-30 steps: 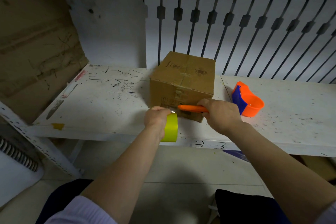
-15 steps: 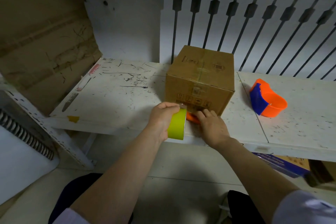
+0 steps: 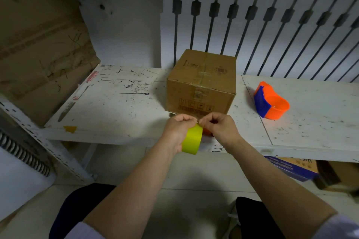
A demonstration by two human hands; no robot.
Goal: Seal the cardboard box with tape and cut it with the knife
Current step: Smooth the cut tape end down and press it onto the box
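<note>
The cardboard box (image 3: pixel 202 83) sits closed on a scuffed white bench (image 3: pixel 116 106), set near the middle with its printed front face turned toward the camera and a strip of clear tape visible along its top seam. Directly in front of the box, just off the bench's front edge, a person's two bare hands meet over a roll of yellow-green tape (image 3: pixel 192 140). The left hand (image 3: pixel 177 130) is curled around the roll, its grip closed on it and holding it on edge. The right hand (image 3: pixel 219 126) is pinched, thumb and forefinger drawn together at the top of the roll, where the tape's loose end would lie; whether the end is actually caught between the fingertips is too small to tell. Both hands hover just below the box's lower front edge, close to it but not touching. A sliver of orange, the knife (image 3: pixel 206 132), shows on the bench between the roll and the right hand, mostly hidden. To the right of the box, well apart, lies an orange and blue tape dispenser (image 3: pixel 272 103). A worn sheet of cardboard (image 3: pixel 38 48) leans against the wall at far left.
</note>
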